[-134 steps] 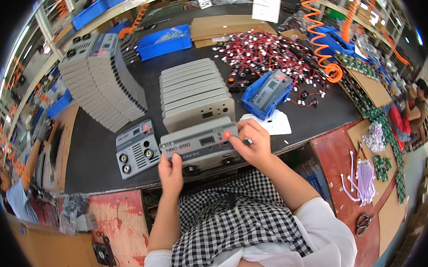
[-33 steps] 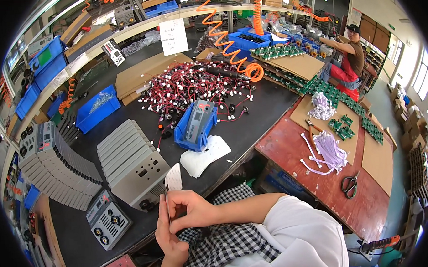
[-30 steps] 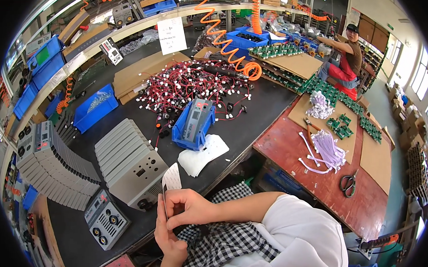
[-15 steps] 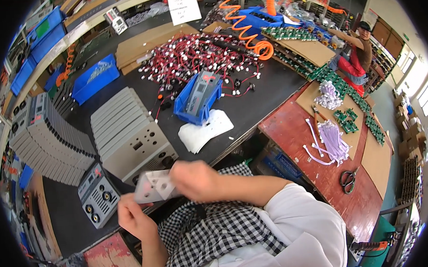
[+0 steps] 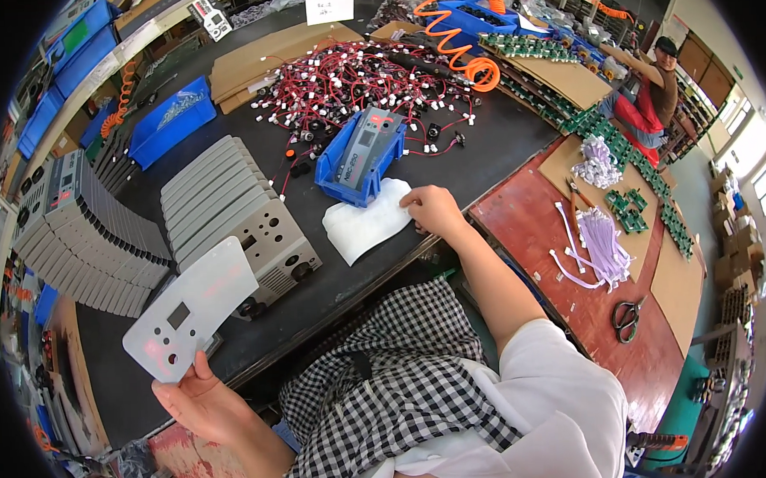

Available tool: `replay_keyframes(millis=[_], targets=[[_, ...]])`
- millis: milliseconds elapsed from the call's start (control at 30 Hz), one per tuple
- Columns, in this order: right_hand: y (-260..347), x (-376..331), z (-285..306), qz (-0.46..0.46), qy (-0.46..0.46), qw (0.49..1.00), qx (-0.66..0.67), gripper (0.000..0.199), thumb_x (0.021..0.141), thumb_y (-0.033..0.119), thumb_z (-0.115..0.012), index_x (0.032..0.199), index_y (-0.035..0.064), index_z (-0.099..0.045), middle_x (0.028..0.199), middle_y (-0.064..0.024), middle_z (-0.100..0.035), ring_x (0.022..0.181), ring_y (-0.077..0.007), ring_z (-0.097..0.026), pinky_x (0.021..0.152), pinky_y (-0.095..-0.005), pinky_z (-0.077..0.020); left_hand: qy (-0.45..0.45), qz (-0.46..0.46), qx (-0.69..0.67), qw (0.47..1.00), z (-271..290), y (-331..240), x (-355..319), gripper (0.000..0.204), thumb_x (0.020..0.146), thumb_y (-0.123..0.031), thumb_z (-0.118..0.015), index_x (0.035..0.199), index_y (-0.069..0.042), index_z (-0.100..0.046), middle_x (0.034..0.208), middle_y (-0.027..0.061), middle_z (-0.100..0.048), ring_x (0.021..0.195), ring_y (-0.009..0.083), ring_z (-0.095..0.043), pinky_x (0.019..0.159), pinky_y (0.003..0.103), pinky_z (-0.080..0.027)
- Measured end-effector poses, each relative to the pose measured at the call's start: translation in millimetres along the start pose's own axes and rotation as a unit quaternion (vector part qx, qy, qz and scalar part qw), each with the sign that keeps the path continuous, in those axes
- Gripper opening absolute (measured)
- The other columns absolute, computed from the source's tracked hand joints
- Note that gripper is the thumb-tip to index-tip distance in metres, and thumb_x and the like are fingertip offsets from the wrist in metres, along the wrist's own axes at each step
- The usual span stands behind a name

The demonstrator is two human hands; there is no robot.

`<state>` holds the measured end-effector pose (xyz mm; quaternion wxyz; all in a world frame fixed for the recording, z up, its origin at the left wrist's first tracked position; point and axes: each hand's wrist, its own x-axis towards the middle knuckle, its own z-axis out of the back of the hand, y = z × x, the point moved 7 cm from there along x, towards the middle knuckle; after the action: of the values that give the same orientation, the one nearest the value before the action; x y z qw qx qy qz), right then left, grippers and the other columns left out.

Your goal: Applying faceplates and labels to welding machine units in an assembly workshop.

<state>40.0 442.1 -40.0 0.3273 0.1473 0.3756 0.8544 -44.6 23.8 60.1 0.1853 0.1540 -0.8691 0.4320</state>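
In my left hand (image 5: 204, 405), raised at the lower left, is a thin pale panel sticker (image 5: 190, 311) with a square window and several round holes. Thumb and fingers pinch its lower corner, and the sheet tilts in front of the grey panels. My right hand (image 5: 435, 211) is closed at the right edge of a white backing sheet (image 5: 367, 224), which lies near the table's front edge. Just behind that sheet stands a blue bin (image 5: 333, 183) with a grey labelled panel (image 5: 369, 154) leaning in it.
Grey metal panels (image 5: 219, 199) stand in a row, with finished-looking panels (image 5: 83, 226) farther left. Red-black wired connectors (image 5: 351, 87) heap behind. At right, a red table (image 5: 528, 233) bears purple-white cables (image 5: 601, 246), scissors (image 5: 628, 321) and green circuit boards (image 5: 630, 211). A co-worker (image 5: 650, 99) sits beyond.
My hands have parted: the left moved left and down with the panel sticker, while the right reached out to the white sheets. A plain white sheet now covers the pile there.
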Motion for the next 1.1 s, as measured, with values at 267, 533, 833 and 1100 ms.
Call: replay_keyframes(millis=[267, 533, 833, 1100], targets=[[28.0, -8.9, 11.6, 0.129, -0.151, 0.963, -0.183, 0.018, 0.068, 0.022, -0.061, 0.082, 0.0116, -0.063, 0.085, -0.0095, -0.057, 0.082, -0.0281, -0.056, 0.070, -0.0375, -0.0478, 0.042, -0.182, 0.067, 0.980, -0.5, -33.8, -17.7, 0.030, 0.092, -0.022, -0.032, 0.102, 0.006, -0.040, 0.118, 0.0253, -0.042, 0.111, 0.0355, -0.042, 0.096, 0.046, -0.035], [187.8, -141.6, -12.6, 0.439, 0.119, 0.775, 0.438, 0.019, 0.065, 0.016, -0.071, 0.071, 0.0032, -0.058, 0.076, -0.0074, -0.055, 0.076, -0.0205, -0.054, 0.066, -0.0293, -0.0425, 0.253, -0.434, 0.306, 0.809, -99.5, -25.0, -67.5, 0.017, 0.090, -0.011, -0.036, 0.099, 0.002, -0.044, 0.113, 0.0258, -0.040, 0.107, 0.0468, -0.041, 0.091, 0.055, -0.034], [198.9, -131.9, -37.8, 0.437, 0.029, 0.793, 0.424, 0.013, 0.066, 0.010, -0.066, 0.067, 0.0037, -0.054, 0.066, -0.0081, -0.052, 0.061, -0.0215, -0.053, 0.053, -0.0299, -0.0392, 0.241, -0.398, 0.375, 0.802, -78.8, -11.0, -62.1, 0.036, 0.083, -0.020, -0.054, 0.110, 0.002, -0.045, 0.122, 0.0230, -0.036, 0.107, 0.0355, -0.043, 0.088, 0.041, -0.038], [164.3, -92.6, -34.2, 0.436, 0.078, 0.862, 0.248, 0.010, 0.071, 0.003, -0.062, 0.074, 0.0029, -0.052, 0.072, -0.0084, -0.052, 0.066, -0.0216, -0.051, 0.059, -0.0285, -0.0410, 0.114, 0.159, 0.210, 0.958, 22.8, 68.7, 25.3, 0.011, 0.080, -0.004, -0.056, 0.090, 0.001, -0.058, 0.089, 0.0017, -0.055, 0.076, 0.0062, -0.048, 0.069, 0.020, -0.039]])
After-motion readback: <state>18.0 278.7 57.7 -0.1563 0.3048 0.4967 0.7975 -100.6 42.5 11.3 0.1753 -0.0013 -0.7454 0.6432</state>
